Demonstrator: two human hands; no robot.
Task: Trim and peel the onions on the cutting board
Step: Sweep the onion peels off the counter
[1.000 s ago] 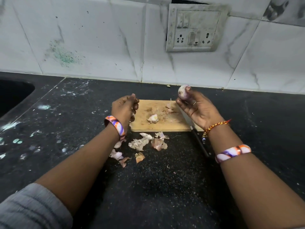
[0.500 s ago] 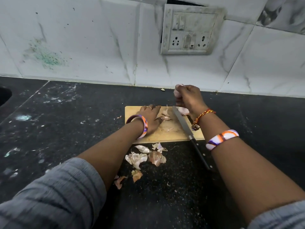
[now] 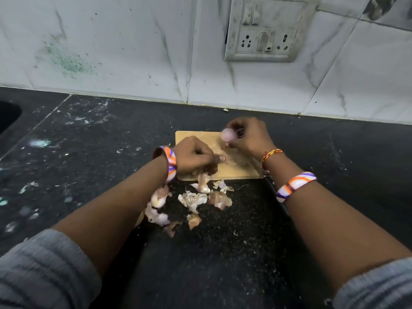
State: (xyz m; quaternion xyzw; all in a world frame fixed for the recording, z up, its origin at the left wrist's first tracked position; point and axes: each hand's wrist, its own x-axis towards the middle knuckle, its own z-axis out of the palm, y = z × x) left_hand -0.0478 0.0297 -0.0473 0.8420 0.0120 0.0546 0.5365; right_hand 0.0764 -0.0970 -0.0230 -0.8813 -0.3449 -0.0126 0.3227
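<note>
A: Hand pose?

B: Both forearms reach in over the counter to the cutting board. Left hand sits knuckles-up over the board's near-left corner, fingers curled under, thumb lying flat toward the board's middle. It's gripping a bit of onion skin that hangs off the board's near edge. Right hand is over the board's far side, fingers curled round a peeled onion.

A: Onion versus fingers?

B: Pale, round, held at the fingertips on the hand's left side, thumb under it. Looks lifted off the board, above its far middle; contact with the wood I can't tell. Motion blur there.

A: Other stuff?

B: Loose peels piled on the counter just off the board's near edge, spreading toward the left forearm. A dark knife handle shows just off the board's near-right corner, mostly hidden by the right wrist; the blade I can't see.

A: Edges, room?

B: Board's far edge is near the tiled wall, with a strip of bare counter between. Open counter right of the board. To the left, more counter, then a sink cutout well apart from the board. A switch and socket plate is on the wall above the board.
</note>
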